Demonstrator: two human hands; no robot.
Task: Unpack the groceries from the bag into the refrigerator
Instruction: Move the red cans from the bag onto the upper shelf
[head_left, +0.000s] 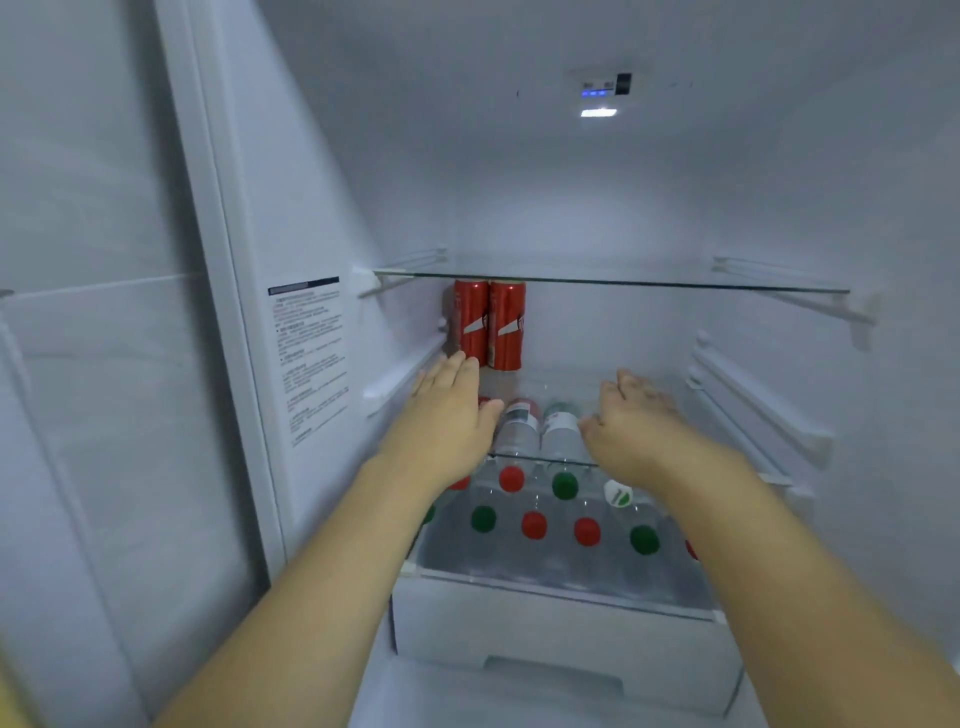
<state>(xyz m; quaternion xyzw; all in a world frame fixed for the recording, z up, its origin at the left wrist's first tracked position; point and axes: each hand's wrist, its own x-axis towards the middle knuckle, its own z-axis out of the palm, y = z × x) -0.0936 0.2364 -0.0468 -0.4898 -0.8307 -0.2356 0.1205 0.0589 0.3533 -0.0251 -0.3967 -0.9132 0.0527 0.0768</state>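
Head view: relative to the glass shelf, two red cans stand at its back left. Left hand hovers flat above it, fingers straight. Two bottles lie centre. Right hand hovers, fingers relaxed, holding nothing.

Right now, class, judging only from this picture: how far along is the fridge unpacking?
Done: two red cans stand at the back left of the middle glass shelf, bottles lie on it, and more capped bottles fill the level below. In hand: nothing; the left hand and right hand reach over the shelf, holding nothing. Left: unknown, since the bag is out of view.
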